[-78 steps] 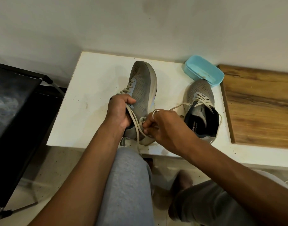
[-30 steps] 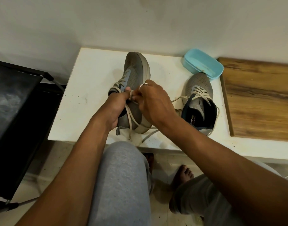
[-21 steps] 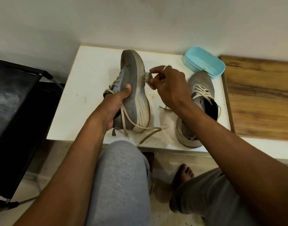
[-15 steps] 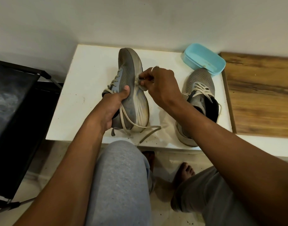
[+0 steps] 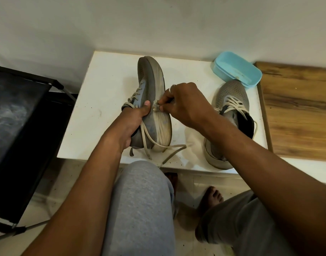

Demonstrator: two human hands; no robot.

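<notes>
The left hand [image 5: 132, 124] is gripping the grey sneaker [image 5: 149, 78] around the collar. The thumb is pressing flat on the shoe's side and the other fingers are tucked out of sight behind it, so it's a pretty firm hold. The sneaker is resting tipped on its side on the white table [image 5: 103, 93], with the toe pointing at the wall and the grubby white sole edge facing right.

The right hand [image 5: 186, 104] is curling in, thumb and fingertips pinching a little whitish wad [image 5: 156, 108]. Could be cloth or tissue, honestly can't tell. It's pressing that wad right against the sole edge about midway along, just beside the left thumb. The loose laces [image 5: 153, 143] are trailing off the heel end and hanging over the near edge of the table.

Further right, the second sneaker [image 5: 230, 100] is sitting upright, partly hidden behind the right forearm. Its toe is right up against a light blue tub [image 5: 236, 70] by the wall. A wooden board [image 5: 297, 111] is lying past that, and a black rack [image 5: 20, 117] is standing off to the left of the table. The person is sitting with a grey-trousered knee [image 5: 140, 200] at the table edge and a bare foot [image 5: 212, 198] on the floor.
</notes>
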